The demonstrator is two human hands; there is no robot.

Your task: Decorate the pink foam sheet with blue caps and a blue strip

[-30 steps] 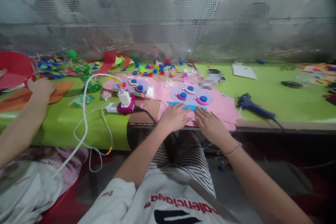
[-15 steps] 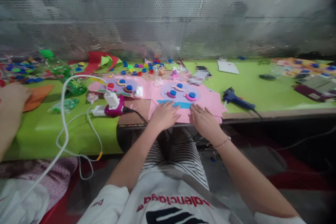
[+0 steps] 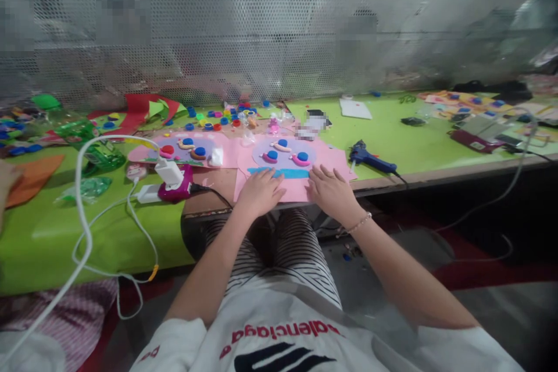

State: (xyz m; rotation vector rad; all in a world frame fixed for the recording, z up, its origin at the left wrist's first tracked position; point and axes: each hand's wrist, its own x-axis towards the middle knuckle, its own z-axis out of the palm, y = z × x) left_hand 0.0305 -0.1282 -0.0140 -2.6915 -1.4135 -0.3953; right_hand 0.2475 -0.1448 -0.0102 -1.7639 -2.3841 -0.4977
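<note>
A pink paper sheet (image 3: 333, 158) lies at the table's front edge, with a lilac oval (image 3: 284, 160) on it. Three snail shapes with blue bottle-cap shells sit on the oval, among them a pink snail (image 3: 300, 158). Below them runs a blue strip (image 3: 290, 174). My left hand (image 3: 260, 190) rests flat on the strip's left part, fingers stretched out. At the strip's right end my right hand (image 3: 330, 190) lies flat on the pink paper, fingers extended. Neither hand grasps anything.
A blue glue gun (image 3: 370, 158) lies right of the paper. On the left stand a purple power adapter (image 3: 176, 186) with white plugs, a white cable (image 3: 82, 186) and a green bottle (image 3: 93, 148). Bottle caps (image 3: 217, 127) lie behind. Another person's hand (image 3: 7, 177) is at far left.
The view has shifted to the right, so things appear farther left. Both my hands stay flat on the paper. The other person's hand has moved mostly out of view at the left.
</note>
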